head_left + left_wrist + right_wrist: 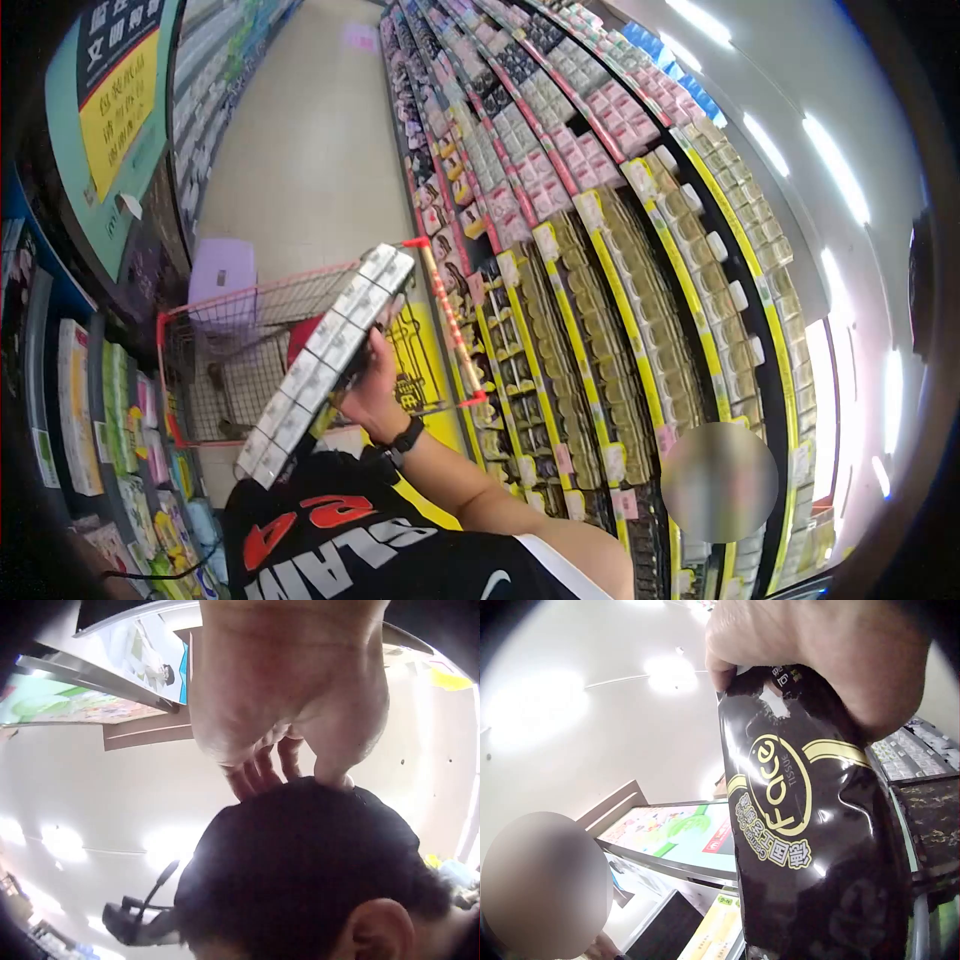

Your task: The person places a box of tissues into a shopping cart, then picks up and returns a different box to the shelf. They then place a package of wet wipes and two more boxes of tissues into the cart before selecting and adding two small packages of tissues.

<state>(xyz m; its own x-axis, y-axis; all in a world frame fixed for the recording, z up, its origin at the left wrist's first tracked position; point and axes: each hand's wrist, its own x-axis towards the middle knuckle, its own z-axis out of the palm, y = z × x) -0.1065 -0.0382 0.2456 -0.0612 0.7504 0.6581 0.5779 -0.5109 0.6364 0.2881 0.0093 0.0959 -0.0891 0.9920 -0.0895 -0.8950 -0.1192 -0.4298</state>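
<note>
My right hand (372, 385) grips a long multi-pack of pocket tissues (325, 355) by its side, tilted in front of my chest. In the head view its face shows small white packets in rows. The right wrist view shows the glossy black wrapper of the tissue pack (802, 802) with yellow "Face" lettering, and my right hand (825, 652) curled over its upper end. Raised overhead, my left hand (292, 705) rests its fingertips and thumb on the top of a dark cap (292, 832) on my head. That hand is outside the head view.
Beyond the pack stands a wire shopping cart (260, 350) with a red rim. A lilac bin (223, 280) is on the aisle floor (300, 130) behind it. Shelves of packaged goods (620, 300) line the right side; more packs (120, 410) fill the left.
</note>
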